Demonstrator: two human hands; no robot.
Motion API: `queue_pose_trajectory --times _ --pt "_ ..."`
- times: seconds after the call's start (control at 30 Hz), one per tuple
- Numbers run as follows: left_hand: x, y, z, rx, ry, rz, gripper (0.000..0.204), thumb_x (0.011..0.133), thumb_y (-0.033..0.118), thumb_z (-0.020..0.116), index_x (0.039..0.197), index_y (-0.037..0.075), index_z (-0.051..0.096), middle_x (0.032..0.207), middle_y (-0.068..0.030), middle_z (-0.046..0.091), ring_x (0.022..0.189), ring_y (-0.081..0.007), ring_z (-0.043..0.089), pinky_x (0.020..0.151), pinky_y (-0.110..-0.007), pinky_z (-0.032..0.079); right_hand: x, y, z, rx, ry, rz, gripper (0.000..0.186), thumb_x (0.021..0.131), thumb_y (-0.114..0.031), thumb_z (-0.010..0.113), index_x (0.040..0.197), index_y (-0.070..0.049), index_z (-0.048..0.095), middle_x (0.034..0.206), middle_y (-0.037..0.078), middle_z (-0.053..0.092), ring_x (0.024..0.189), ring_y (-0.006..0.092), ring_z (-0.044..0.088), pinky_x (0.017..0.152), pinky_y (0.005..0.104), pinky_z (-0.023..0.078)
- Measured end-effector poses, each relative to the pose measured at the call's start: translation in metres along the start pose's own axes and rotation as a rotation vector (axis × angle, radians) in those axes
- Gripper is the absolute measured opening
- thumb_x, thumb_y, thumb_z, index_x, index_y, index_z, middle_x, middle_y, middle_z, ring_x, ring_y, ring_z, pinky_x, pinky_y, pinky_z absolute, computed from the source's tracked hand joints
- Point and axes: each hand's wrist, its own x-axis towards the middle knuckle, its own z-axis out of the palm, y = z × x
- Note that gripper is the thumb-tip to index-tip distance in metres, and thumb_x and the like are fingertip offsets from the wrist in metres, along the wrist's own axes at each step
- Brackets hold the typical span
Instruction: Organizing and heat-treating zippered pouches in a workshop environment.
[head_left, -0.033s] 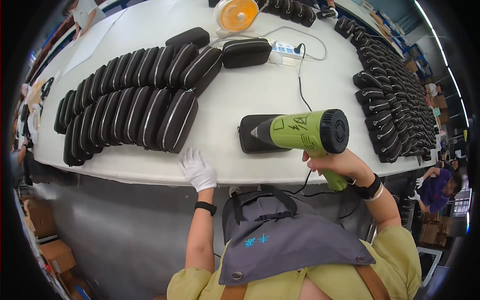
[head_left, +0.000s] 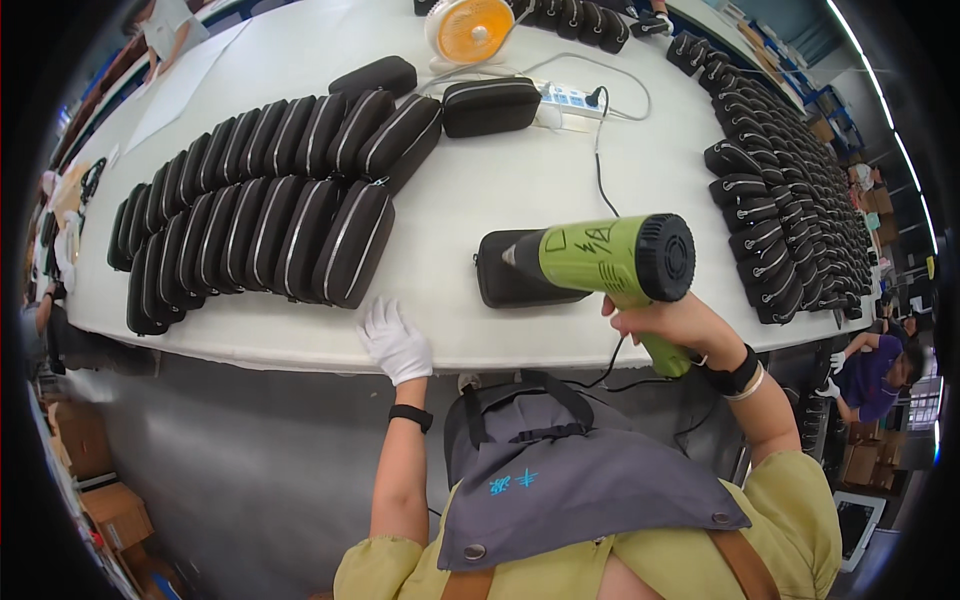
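My right hand (head_left: 672, 328), bare, wraps the handle of a green heat gun (head_left: 590, 255) with a black rear cap. Its nozzle points left, over a black zippered case (head_left: 510, 292) lying flat on the white table; the gun's body hides part of that case. My left hand (head_left: 397, 345), in a white glove, rests with fingers stretched out on the table near its front edge. Just beyond those fingertips stand two rows of black zippered cases (head_left: 358, 245), on edge and leaning together.
Two more black cases lie farther back, beside a white power strip (head_left: 570, 97) with cords and an orange fan (head_left: 472, 32). Many black cases (head_left: 790, 220) crowd the table's right side. A person in purple (head_left: 868, 380) is at far right, another person (head_left: 170, 30) at far left.
The heat gun and my right hand have shifted very slightly left and away from me. My left hand stays in place.
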Motion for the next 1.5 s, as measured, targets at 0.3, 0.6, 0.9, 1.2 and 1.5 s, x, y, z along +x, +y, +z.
queue_pose_trajectory --times 0.3,0.6,0.9,1.2,1.5 --pt "-0.002 -0.001 0.006 0.057 0.000 0.019 0.031 0.090 0.019 0.050 0.118 0.009 0.058 0.133 -0.0118 0.053 0.126 -0.0309 0.046 0.111 -0.054 0.025 0.027 0.000 -0.010 0.063 0.055 -0.100 0.035 0.079 -0.011 0.069 0.112 -0.002 0.059 0.093 0.005 0.064 0.072 0.0118 0.059 0.060 0.0279 0.051" --pt "-0.003 -0.003 0.006 0.081 0.018 0.049 0.030 0.092 0.020 0.049 0.118 0.007 0.058 0.133 -0.0122 0.053 0.126 -0.0300 0.046 0.112 -0.052 0.025 -0.028 0.015 -0.024 0.042 0.002 0.062 0.023 0.078 -0.011 0.069 0.098 -0.002 0.063 0.089 0.004 0.063 0.071 0.0116 0.060 0.058 0.0279 0.051" --pt "-0.001 -0.004 0.009 0.063 0.027 0.070 0.030 0.093 0.022 0.050 0.116 0.006 0.060 0.132 -0.0119 0.054 0.127 -0.0305 0.046 0.112 -0.052 0.028 -0.049 0.036 -0.024 0.159 0.122 0.031 0.025 0.079 -0.010 0.068 0.102 -0.002 0.063 0.091 0.003 0.064 0.075 0.0115 0.060 0.061 0.0276 0.052" --pt "-0.001 -0.002 0.008 0.084 -0.002 0.064 0.029 0.092 0.020 0.050 0.117 0.007 0.060 0.133 -0.0120 0.054 0.126 -0.0302 0.047 0.112 -0.051 0.028 -0.074 0.056 -0.042 0.167 0.197 0.036 0.025 0.079 -0.010 0.068 0.102 -0.003 0.063 0.091 0.003 0.064 0.071 0.0115 0.060 0.061 0.0274 0.051" --pt "0.004 0.005 -0.004 0.025 0.016 0.080 0.029 0.089 0.011 0.052 0.115 0.001 0.058 0.129 -0.0165 0.055 0.122 -0.0354 0.047 0.108 -0.045 0.035 -0.096 0.077 -0.057 0.222 0.244 0.086 0.025 0.079 -0.011 0.069 0.102 -0.002 0.063 0.089 0.003 0.063 0.070 0.0113 0.059 0.060 0.0266 0.051"
